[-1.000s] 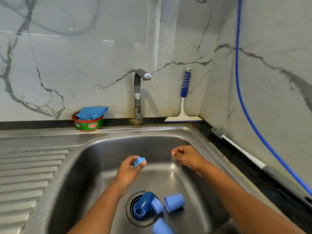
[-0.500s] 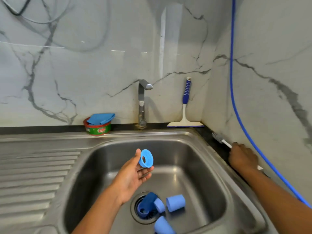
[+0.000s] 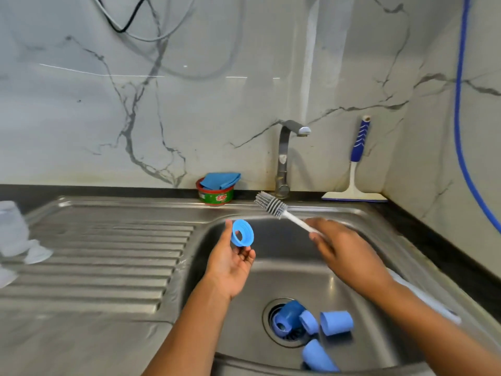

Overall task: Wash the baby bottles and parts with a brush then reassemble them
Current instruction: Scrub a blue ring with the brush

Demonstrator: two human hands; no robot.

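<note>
One steel sink (image 3: 298,275) lies below us, loose blue parts (image 3: 336,322) by its drain at six o'clock. Our right hand (image 3: 344,253) grips the bottle brush (image 3: 271,206) by its shaft; our left hand (image 3: 230,264) pinches the blue collar ring (image 3: 242,232). We should twist bristles through its hole over the open basin, clear of the tap (image 3: 283,158) at twelve.

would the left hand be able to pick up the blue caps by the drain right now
Probably not as is: the left hand holds the blue ring. The way down looks free, though; nothing covers the caps in the sink.
</note>
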